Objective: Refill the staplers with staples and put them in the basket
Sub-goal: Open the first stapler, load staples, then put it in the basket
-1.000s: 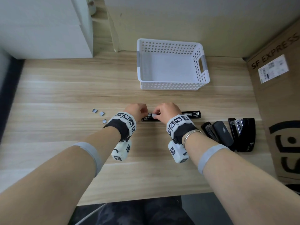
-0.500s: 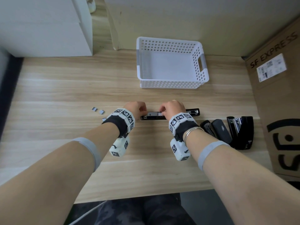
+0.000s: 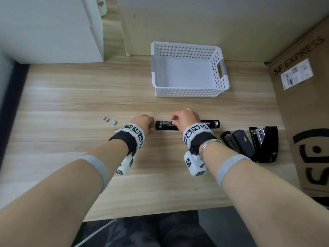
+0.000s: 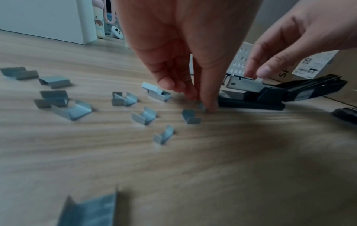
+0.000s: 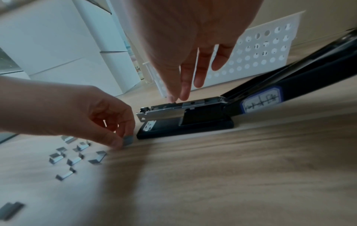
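Open stapler [image 3: 187, 125]: black, folded out flat on the wooden surface [image 3: 89, 97], in front of the basket; metal staple channel exposed at its left half. Same item in the right wrist view [image 5: 185, 120], label on the raised arm.

Right hand [image 3: 186, 118]: over the stapler's middle, fingers loosely extended downward, fingertips [image 5: 183, 93] at or just above the channel; contact could not be told; nothing held.

Left hand [image 3: 143, 123]: just left of the stapler's left end, thumb and finger pinching a short staple strip [image 5: 128, 139] that stood on the surface.

Loose staple strips [image 4: 144, 117]: several short grey pieces, scattered left of the stapler.

Basket [image 3: 188, 93]: white, perforated, beyond the stapler, nothing inside.

Two further black staplers [image 3: 238, 145] [image 3: 267, 143]: lying open, right of the open stapler and nearer the person.

Cardboard box [image 3: 306, 104]: far right of the stapler, marked "SF EXPRESS".
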